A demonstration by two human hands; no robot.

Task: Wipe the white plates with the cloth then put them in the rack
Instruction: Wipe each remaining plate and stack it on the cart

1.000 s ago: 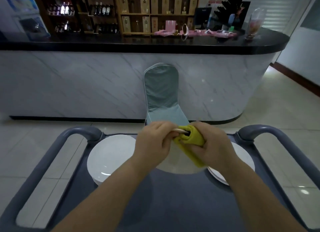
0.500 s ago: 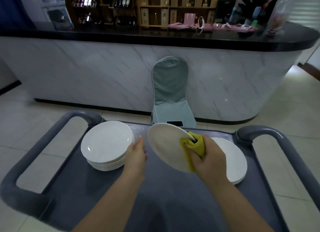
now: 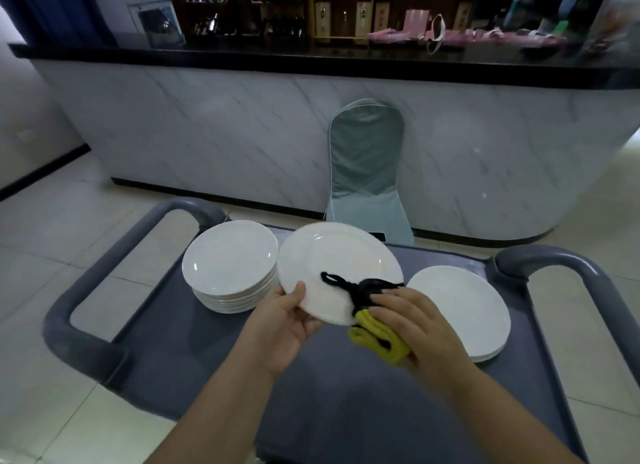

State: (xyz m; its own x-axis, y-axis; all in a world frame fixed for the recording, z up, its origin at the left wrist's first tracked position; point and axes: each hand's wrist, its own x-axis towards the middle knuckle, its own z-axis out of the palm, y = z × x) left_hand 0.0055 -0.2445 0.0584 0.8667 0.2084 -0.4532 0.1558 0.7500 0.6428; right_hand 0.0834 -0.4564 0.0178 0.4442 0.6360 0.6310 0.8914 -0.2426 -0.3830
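A white plate is held tilted above the grey cart tray. My left hand grips its near left rim, thumb on top. My right hand holds a folded yellow cloth against the plate's near right edge; a black cord or strap lies across the plate in front of the fingers. A tall stack of white plates stands at the tray's back left. A lower stack of white plates sits at the right, partly behind my right hand.
The cart has thick grey handles on the left and right. Beyond it a pale green covered chair leans against a marble-fronted bar counter with a black top. Tiled floor surrounds the cart.
My left hand has taken hold of the plate's left rim. The plate has tipped from nearly upright to flatter, face up. The view has shifted left.
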